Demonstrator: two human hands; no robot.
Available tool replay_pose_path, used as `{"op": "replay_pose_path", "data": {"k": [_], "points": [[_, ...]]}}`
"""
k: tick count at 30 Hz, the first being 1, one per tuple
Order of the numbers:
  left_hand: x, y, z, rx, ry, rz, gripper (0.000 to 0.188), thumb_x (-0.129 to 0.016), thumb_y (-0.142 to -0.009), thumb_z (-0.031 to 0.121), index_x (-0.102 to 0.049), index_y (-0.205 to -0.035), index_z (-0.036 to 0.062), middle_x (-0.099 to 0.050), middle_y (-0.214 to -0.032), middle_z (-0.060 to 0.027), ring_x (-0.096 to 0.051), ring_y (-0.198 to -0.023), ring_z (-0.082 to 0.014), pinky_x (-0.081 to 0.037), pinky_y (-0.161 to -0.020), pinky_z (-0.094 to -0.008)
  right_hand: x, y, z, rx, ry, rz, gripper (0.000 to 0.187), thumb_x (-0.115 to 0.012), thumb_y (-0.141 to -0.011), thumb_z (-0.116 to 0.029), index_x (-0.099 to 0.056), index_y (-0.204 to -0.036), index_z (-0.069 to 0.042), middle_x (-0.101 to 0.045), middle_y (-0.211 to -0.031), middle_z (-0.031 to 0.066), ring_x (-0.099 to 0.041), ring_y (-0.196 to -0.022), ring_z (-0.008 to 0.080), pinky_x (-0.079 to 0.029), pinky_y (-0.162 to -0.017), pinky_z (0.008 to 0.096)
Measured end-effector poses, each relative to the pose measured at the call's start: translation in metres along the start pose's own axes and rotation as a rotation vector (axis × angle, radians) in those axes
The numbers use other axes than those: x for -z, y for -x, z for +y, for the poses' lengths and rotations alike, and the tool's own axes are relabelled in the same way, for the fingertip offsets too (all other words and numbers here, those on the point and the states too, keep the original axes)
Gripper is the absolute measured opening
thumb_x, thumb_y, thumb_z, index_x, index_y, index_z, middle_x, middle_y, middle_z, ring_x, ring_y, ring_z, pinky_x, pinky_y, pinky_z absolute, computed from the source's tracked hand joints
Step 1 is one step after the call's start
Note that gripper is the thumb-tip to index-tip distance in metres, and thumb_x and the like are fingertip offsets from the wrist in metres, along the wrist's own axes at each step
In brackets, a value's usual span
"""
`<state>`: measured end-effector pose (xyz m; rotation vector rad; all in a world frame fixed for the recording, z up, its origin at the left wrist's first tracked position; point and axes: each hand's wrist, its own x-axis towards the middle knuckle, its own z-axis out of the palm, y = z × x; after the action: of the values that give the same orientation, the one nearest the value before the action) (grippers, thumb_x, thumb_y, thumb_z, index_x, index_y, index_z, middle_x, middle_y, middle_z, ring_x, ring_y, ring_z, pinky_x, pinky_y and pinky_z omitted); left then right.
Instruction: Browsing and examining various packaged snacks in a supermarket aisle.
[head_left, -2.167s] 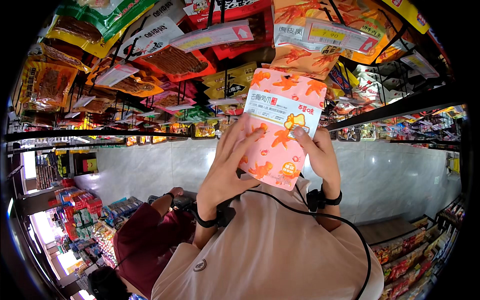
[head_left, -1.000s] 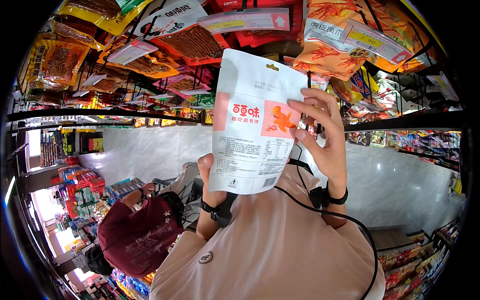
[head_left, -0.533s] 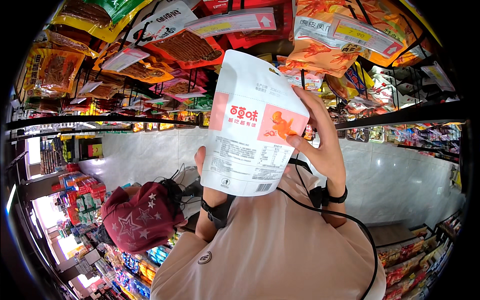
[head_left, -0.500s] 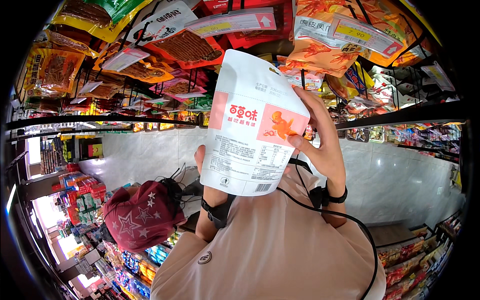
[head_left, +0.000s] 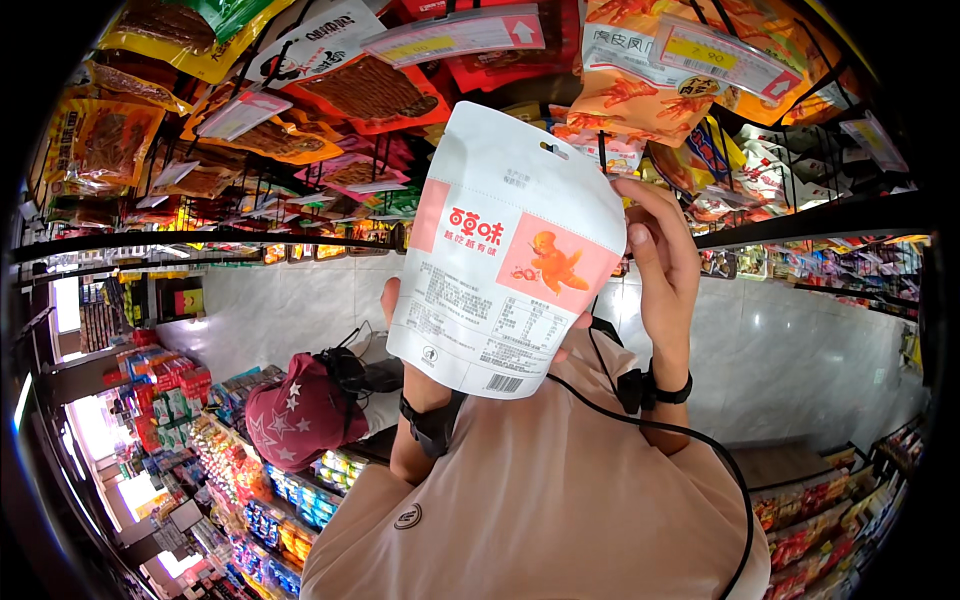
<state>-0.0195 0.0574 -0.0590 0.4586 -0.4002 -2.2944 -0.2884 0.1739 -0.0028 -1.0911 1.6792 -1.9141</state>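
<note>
I hold a white snack pouch (head_left: 505, 260) up in front of me with its printed back side facing me; it has a pink-orange band and a hang hole at the top. My right hand (head_left: 660, 265) grips its right edge, fingers curled around the side. My left hand (head_left: 392, 297) supports the pouch from behind at its lower left and is mostly hidden by it; only a bit of finger and the wrist with a black band (head_left: 430, 420) show. A black cable runs across my beige shirt (head_left: 540, 500).
Many orange, red and yellow snack packets (head_left: 370, 90) hang on pegs above, with price tags (head_left: 455, 35). A black shelf rail (head_left: 800, 215) crosses the view. A person in a dark red star-patterned cap (head_left: 300, 410) crouches by low shelves of goods (head_left: 260, 500).
The pouch has been turned from its orange front to its white back and lifted a little higher. The person in the red cap has shifted to the right.
</note>
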Motion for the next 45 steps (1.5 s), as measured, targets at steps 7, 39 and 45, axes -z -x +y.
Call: {"op": "replay_pose_path", "data": {"k": [7,39,45], "points": [[0.013,0.007,-0.001,-0.057,-0.196,0.074,0.088,-0.046,-0.098,0.069,-0.042,-0.154,0.0015,-0.054,-0.15,-0.0177,-0.058,-0.13,-0.0344,-0.05,-0.107,-0.0464,0.002,0.003,0.0,0.083,0.024,0.072,0.026,-0.062,-0.099,-0.001,-0.07,-0.123,0.0,-0.065,-0.124,0.0087,-0.06,-0.095,0.0124,-0.049,-0.078,0.0255],[0.035,0.014,0.0,-0.085,-0.631,0.171,0.081,-0.044,-0.1,0.067,-0.045,-0.153,0.0055,-0.056,-0.148,-0.015,-0.058,-0.128,-0.031,-0.05,-0.106,-0.0451,0.006,0.009,0.006,0.026,0.027,0.064,0.015,-0.062,-0.096,0.002,-0.073,-0.106,0.003,-0.074,-0.104,0.0117,-0.068,-0.088,0.0158,-0.053,-0.074,0.0285],[0.039,0.015,0.001,-0.082,-0.675,0.181,0.08,-0.044,-0.1,0.067,-0.045,-0.153,0.0062,-0.056,-0.147,-0.0145,-0.058,-0.127,-0.0304,-0.05,-0.106,-0.0448,0.003,0.01,0.005,-0.011,0.065,0.0,0.018,-0.058,-0.096,0.004,-0.07,-0.11,0.002,-0.075,-0.102,0.0089,-0.067,-0.085,0.0117,-0.052,-0.072,0.0267]]}}
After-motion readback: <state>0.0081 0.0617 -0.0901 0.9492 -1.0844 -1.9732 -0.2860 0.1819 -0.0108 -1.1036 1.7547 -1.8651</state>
